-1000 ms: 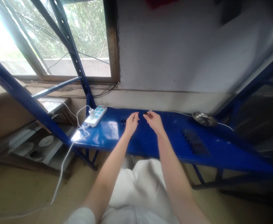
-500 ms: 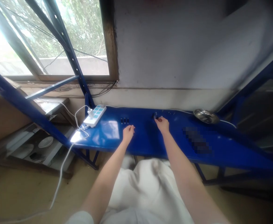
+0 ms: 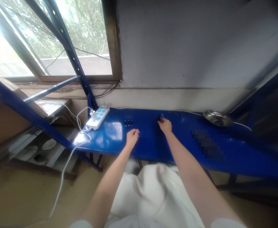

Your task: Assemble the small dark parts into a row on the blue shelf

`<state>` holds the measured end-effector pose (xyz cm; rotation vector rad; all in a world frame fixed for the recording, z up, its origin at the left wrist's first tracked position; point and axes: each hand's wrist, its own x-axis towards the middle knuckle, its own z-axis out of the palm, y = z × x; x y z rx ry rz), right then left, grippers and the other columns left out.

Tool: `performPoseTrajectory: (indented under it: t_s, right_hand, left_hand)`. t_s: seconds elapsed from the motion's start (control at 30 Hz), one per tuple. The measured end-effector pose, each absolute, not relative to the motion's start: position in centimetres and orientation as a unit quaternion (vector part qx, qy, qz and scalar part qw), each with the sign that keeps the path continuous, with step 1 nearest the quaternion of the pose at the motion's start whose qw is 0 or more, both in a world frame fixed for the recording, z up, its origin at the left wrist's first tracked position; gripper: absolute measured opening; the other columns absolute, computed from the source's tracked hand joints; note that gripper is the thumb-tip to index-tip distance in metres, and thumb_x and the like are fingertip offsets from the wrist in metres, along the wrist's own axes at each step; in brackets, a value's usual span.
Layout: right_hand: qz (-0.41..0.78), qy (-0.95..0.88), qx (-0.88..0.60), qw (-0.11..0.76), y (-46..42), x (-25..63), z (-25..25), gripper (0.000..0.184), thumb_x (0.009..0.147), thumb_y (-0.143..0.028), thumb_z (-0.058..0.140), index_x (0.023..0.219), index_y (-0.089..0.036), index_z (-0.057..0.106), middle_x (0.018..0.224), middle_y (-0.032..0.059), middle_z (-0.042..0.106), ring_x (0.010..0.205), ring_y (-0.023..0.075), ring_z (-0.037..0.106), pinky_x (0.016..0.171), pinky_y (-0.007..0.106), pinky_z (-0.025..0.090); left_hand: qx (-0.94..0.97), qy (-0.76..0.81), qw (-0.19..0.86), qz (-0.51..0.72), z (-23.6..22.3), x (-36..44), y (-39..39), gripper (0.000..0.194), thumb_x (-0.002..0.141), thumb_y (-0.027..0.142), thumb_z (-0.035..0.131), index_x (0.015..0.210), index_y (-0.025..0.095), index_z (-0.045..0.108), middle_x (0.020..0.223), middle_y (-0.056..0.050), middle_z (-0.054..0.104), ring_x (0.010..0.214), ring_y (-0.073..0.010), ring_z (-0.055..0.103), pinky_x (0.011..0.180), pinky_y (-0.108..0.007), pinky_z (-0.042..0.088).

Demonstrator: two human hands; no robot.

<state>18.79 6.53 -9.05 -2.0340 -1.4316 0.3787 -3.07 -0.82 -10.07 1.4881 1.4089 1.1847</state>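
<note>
My right hand (image 3: 165,125) rests on the blue metal shelf (image 3: 153,142), its fingertips pinched on a small dark piece (image 3: 161,118) near the shelf's back edge. My left hand (image 3: 132,137) lies loosely curled on the shelf nearer the front, and I cannot make out anything in it. A short row of small dark pieces (image 3: 128,122) stands just beyond my left hand. More tiny dark pieces (image 3: 178,114) lie to the right of my right hand.
A white power strip (image 3: 97,117) with a plugged charger and white cable lies at the shelf's left end. A metal dish (image 3: 218,118) sits at the right back. Blue rack posts (image 3: 67,50) cross the window. Plates (image 3: 49,144) lie on a low shelf at left.
My hands were together at the shelf's middle; they have parted. My right hand reached to the back edge onto a small dark piece, and my left hand dropped to the shelf.
</note>
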Motion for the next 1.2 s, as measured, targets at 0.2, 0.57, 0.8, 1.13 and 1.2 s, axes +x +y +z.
performPoseTrajectory:
  t_s: [0.2,0.57,0.8,1.13,1.2]
  right_hand:
    - [0.145,-0.542,-0.776,0.289,7.0,18.8,-9.2,0.021,0.078,-0.03,0.052,0.089,-0.017,0.064,0.088,0.0078,0.067,0.081,0.0195,0.062,0.066,0.027,0.045]
    - [0.14,-0.545,-0.781,0.27,7.7,18.6,-9.4,0.022,0.078,-0.03,0.053,0.092,-0.016,0.064,0.089,0.0097,0.066,0.084,0.0209,0.062,0.068,0.027,0.046]
    - [0.156,-0.548,-0.787,0.235,8.4,19.9,-9.4,0.02,0.076,-0.018,0.054,0.092,-0.013,0.065,0.086,0.0138,0.066,0.083,0.0229,0.063,0.066,0.028,0.046]
    - [0.17,-0.508,-0.803,0.26,7.7,20.6,-9.5,0.023,0.07,-0.028,0.062,0.088,-0.015,0.07,0.085,0.0136,0.068,0.08,0.0253,0.065,0.061,0.028,0.046]
    - [0.17,-0.505,-0.804,0.263,7.7,20.7,-9.4,0.023,0.069,-0.029,0.063,0.087,-0.016,0.071,0.084,0.0127,0.068,0.078,0.0247,0.065,0.06,0.027,0.046]
  left_hand:
    - [0.566,0.56,0.394,0.459,-10.1,-3.0,-0.7,0.033,0.082,0.042,0.042,0.075,0.017,0.062,0.058,0.001,0.054,0.049,-0.0081,0.048,0.05,-0.02,0.038]
    - [0.566,0.561,0.393,0.458,-9.8,-3.1,-0.9,0.034,0.082,0.042,0.042,0.077,0.016,0.063,0.059,0.0,0.055,0.05,-0.0085,0.049,0.05,-0.021,0.039]
    - [0.565,0.561,0.392,0.461,-10.1,-3.0,-0.7,0.032,0.082,0.04,0.043,0.075,0.016,0.062,0.058,0.001,0.054,0.049,-0.0082,0.049,0.049,-0.02,0.038]
    - [0.564,0.565,0.396,0.454,-9.8,-3.1,-0.9,0.032,0.082,0.041,0.042,0.076,0.016,0.062,0.058,0.001,0.054,0.05,-0.0085,0.049,0.051,-0.02,0.039]
    - [0.565,0.564,0.394,0.454,-9.8,-3.1,-0.9,0.033,0.082,0.041,0.042,0.076,0.016,0.063,0.059,0.0,0.054,0.05,-0.0086,0.049,0.051,-0.021,0.039]
